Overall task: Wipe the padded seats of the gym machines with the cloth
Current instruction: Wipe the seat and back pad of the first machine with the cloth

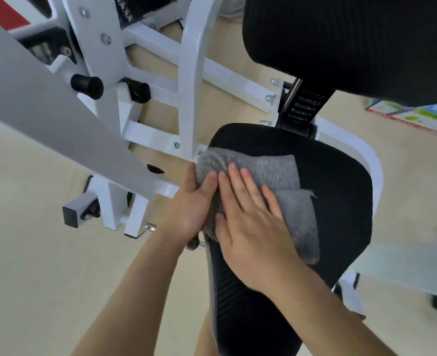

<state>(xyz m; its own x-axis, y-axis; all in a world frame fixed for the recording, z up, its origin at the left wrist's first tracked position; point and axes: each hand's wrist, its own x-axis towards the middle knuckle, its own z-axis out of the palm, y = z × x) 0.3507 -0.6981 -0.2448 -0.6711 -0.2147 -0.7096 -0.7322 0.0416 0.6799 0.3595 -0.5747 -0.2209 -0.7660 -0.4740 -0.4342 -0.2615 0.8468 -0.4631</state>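
Note:
A grey cloth [284,181] lies over the left part of a black padded seat [340,201] of a white gym machine. My right hand [253,227] presses flat on the cloth with fingers spread, palm down. My left hand [191,209] grips the cloth's left edge where it hangs over the side of the seat, fingers curled around the fabric. Above the seat stands a black padded backrest [353,42].
The white steel frame [186,80] of the machine rises just left of the seat, with a grey bar [58,119] slanting across the left. A black knob [87,85] sticks out of the frame. A colourful box [417,116] lies on the beige floor at the right.

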